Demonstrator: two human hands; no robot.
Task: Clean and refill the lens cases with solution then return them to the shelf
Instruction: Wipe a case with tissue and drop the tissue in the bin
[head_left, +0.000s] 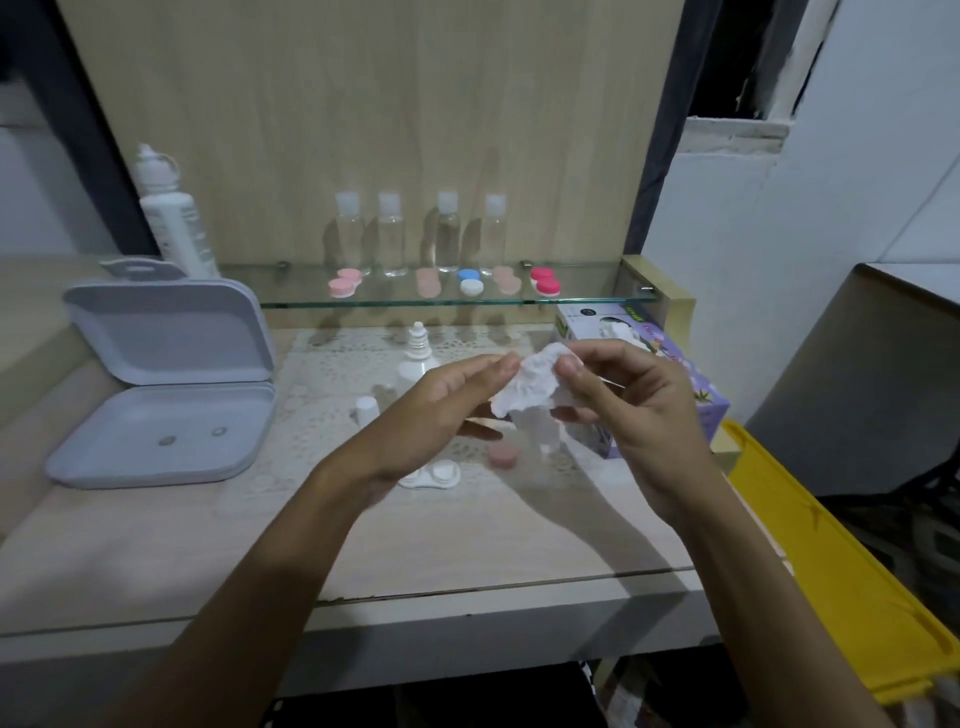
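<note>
A crumpled white tissue (527, 384) is pinched in my right hand (623, 410) above the table. Beside it, my left hand (441, 410) touches the tissue's left side; whether a cap sits under the tissue I cannot tell. Below the hands lies an open white lens case (436, 475) with a loose pink cap (503, 454) next to it. A small white solution bottle (418, 358) stands uncapped behind my left hand, its cap (367, 409) to the left. On the glass shelf (395, 304) sit several lens cases: pink (344, 283), blue and white (470, 281), red (545, 281).
Several clear bottles (392, 239) stand at the back of the shelf. A large white bottle (174, 218) is at the left, above an open grey box (166, 384). A purple tissue box (670, 374) is at the right, and a yellow bin (841, 566) beyond the table edge.
</note>
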